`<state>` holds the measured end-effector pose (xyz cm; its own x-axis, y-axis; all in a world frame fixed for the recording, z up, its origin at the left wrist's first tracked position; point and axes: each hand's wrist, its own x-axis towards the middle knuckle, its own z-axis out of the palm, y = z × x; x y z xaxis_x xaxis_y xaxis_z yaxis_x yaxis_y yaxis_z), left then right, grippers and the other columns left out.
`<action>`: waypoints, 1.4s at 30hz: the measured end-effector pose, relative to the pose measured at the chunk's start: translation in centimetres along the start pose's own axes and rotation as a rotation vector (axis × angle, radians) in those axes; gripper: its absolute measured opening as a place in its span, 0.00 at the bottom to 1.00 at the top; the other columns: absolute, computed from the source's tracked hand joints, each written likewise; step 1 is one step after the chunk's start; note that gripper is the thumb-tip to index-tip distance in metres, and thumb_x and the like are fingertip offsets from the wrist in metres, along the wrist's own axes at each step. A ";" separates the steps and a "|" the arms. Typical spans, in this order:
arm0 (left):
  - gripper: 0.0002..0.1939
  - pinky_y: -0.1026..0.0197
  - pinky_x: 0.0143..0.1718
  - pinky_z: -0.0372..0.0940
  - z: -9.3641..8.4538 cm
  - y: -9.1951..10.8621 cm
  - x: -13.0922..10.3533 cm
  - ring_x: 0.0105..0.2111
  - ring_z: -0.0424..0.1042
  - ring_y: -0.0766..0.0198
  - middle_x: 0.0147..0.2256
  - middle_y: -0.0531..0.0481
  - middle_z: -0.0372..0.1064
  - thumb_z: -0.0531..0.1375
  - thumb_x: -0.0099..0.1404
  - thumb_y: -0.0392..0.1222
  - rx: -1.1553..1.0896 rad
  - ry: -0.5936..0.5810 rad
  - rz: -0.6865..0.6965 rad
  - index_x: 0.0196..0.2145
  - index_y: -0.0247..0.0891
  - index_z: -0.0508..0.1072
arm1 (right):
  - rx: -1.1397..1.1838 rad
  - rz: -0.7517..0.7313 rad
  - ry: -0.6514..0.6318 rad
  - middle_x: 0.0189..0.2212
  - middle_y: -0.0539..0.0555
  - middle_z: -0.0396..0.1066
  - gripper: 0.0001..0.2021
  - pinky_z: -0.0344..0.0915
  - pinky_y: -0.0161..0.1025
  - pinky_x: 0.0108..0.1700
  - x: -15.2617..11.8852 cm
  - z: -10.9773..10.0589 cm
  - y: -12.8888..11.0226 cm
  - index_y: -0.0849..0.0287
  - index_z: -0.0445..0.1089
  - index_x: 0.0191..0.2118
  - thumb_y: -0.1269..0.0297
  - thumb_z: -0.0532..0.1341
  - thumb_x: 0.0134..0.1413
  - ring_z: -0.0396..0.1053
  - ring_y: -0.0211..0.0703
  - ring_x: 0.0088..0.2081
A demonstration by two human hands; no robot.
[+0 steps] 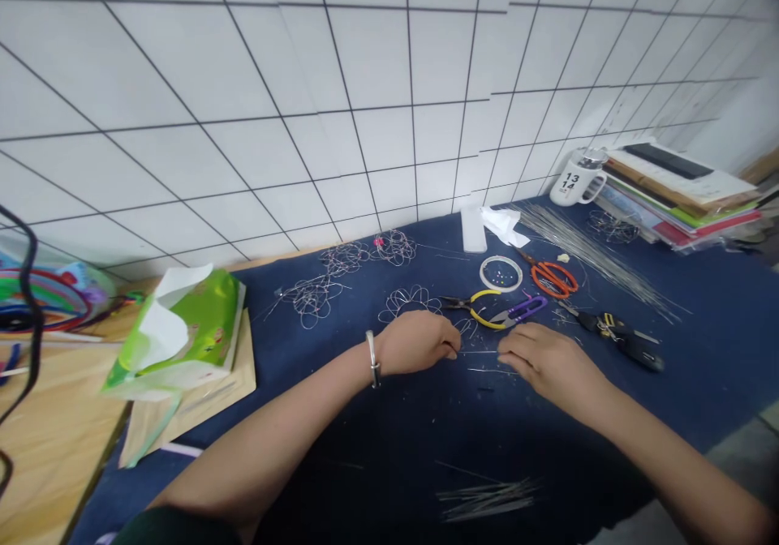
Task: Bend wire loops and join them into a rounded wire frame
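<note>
A thin silver wire (478,352) runs nearly straight between my two hands, just above the dark blue cloth. My left hand (419,342), with a silver bangle on its wrist, is closed in a pinch at the wire's left end. Closed on the right end is my right hand (539,358), its fingertips pressed together. Beyond my left hand lies a flower-like piece of looped wire (414,300), partly hidden. Yellow-handled pliers (485,308) and purple-handled snips (522,310) rest just past the hands. Another short wire (492,371) lies on the cloth below.
Orange-handled scissors (553,279), a white ring-shaped dish (501,274) and keys (621,338) lie beyond my right hand. Looped wire bundles (313,298) sit at back left. Long wires (596,253), a mug (575,184) and a tissue pack (182,326) are around. Cut wires (487,500) lie near me.
</note>
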<state>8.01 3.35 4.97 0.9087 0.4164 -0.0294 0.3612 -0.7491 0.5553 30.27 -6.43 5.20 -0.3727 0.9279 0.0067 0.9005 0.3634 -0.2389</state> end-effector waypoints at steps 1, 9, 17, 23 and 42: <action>0.09 0.66 0.36 0.60 0.0 0.0 0.0 0.32 0.70 0.66 0.31 0.53 0.72 0.54 0.57 0.33 0.011 0.005 -0.001 0.30 0.41 0.74 | -0.003 -0.001 0.038 0.32 0.54 0.66 0.10 0.58 0.38 0.39 0.3 0.0 -0.3 0.56 0.68 0.35 0.64 0.49 0.58 0.63 0.42 0.36; 0.09 0.65 0.34 0.61 0.4 0.0 -0.1 0.33 0.69 0.64 0.31 0.52 0.71 0.53 0.56 0.31 0.125 0.068 -0.019 0.28 0.41 0.72 | -0.119 -0.098 -0.057 0.30 0.53 0.65 0.11 0.56 0.36 0.34 2.4 0.8 -1.6 0.58 0.68 0.34 0.77 0.50 0.51 0.61 0.40 0.34; 0.10 0.63 0.30 0.60 0.6 -0.2 0.1 0.31 0.68 0.62 0.28 0.49 0.69 0.51 0.58 0.33 0.331 0.100 -0.065 0.29 0.40 0.71 | -0.251 -0.076 -0.100 0.30 0.55 0.65 0.09 0.56 0.37 0.33 4.5 0.8 -2.6 0.60 0.65 0.31 0.79 0.52 0.48 0.61 0.42 0.35; 0.08 0.62 0.33 0.60 0.4 -0.4 0.4 0.31 0.66 0.62 0.28 0.47 0.67 0.51 0.57 0.31 0.438 0.130 -0.095 0.29 0.37 0.69 | -0.256 -0.039 -0.080 0.31 0.55 0.65 0.08 0.56 0.36 0.34 6.0 1.2 -2.2 0.59 0.64 0.31 0.78 0.52 0.50 0.61 0.42 0.35; 0.07 0.67 0.29 0.59 3.0 -2.1 1.9 0.25 0.64 0.69 0.26 0.53 0.67 0.54 0.59 0.41 -0.507 0.510 -0.328 0.29 0.36 0.70 | 1.122 0.351 0.138 0.24 0.48 0.66 0.09 0.65 0.37 0.31 6.5 3.2 0.6 0.61 0.68 0.30 0.61 0.61 0.43 0.65 0.35 0.26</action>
<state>9.64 4.17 1.24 0.5203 0.8519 0.0596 0.3431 -0.2724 0.8989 27.67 -0.43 1.97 -0.0554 0.9885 -0.1408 0.2231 -0.1252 -0.9667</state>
